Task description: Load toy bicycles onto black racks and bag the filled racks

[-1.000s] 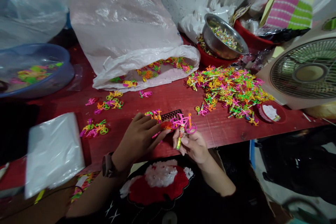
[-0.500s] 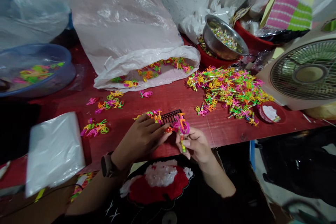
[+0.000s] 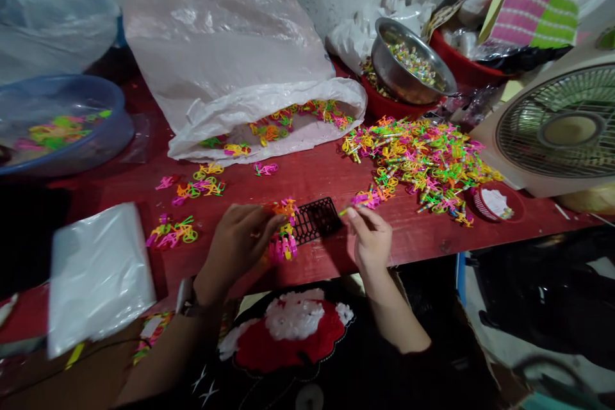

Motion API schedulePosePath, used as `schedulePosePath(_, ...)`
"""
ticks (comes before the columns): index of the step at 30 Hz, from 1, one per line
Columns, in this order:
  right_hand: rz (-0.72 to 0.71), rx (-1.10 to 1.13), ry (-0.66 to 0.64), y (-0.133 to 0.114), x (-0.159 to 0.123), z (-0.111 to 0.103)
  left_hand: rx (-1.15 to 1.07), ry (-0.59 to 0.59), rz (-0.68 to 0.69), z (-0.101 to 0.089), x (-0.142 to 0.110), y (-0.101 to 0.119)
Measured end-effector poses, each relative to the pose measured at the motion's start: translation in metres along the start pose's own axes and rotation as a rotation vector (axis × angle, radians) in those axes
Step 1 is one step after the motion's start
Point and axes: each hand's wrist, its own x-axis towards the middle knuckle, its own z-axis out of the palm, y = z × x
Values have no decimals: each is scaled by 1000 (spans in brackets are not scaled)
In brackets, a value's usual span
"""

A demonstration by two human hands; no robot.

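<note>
My left hand (image 3: 237, 237) rests on the red table (image 3: 423, 240), fingers curled over a small cluster of neon plastic toy bicycles (image 3: 283, 245) beside a black plastic grid (image 3: 316, 220). My right hand (image 3: 369, 238) reaches toward the near edge of a big pile of neon bicycles (image 3: 418, 163), pinching a thin green stick-like piece between thumb and fingers. Loose bicycles (image 3: 170, 234) lie to the left of my left hand.
A white plastic sack (image 3: 225, 45) spills bicycles at the back. A steel bowl (image 3: 408, 67) of small candies sits in a red basin. A blue basin (image 3: 62, 125) stands at left, a fan (image 3: 562, 131) at right, a stack of clear bags (image 3: 96, 275) near left.
My right hand has let go of the pink bicycle it held up and moved right toward the pile. My left hand has shifted down onto the bicycles by the black grid.
</note>
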Motion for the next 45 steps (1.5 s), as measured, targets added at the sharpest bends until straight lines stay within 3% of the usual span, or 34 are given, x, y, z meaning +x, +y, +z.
schedulePosePath(2,-67,-102,133,10,4,-1,-149,74,-201,5,-9,-4)
schedulePosePath(3,-108,-154,136,14,3,-1,-233,103,-289,7,-12,-5)
schedulePosePath(7,-200,-346,-122,31,-7,7,-548,210,-516,17,-23,-4)
schedulePosePath(10,-25,-268,-273,53,-15,15,-671,314,-600,20,-24,-5)
schedulePosePath(13,149,-127,-393,72,-16,21,-706,408,-621,18,-24,-8)
schedulePosePath(15,164,-101,-483,78,-15,21,-724,440,-633,17,-24,-10)
schedulePosePath(21,-159,-435,-664,81,-5,21,-756,463,-684,21,-27,-13)
schedulePosePath(25,-272,-557,-755,92,-3,23,-734,446,-695,23,-29,-15)
schedulePosePath(30,-350,-715,-819,97,-5,28,-717,433,-708,23,-28,-20)
schedulePosePath(38,-444,-1017,-930,84,-4,40,-736,430,-689,22,-26,-21)
schedulePosePath(45,-383,-1038,-875,85,-12,42,-739,395,-635,26,-27,-13)
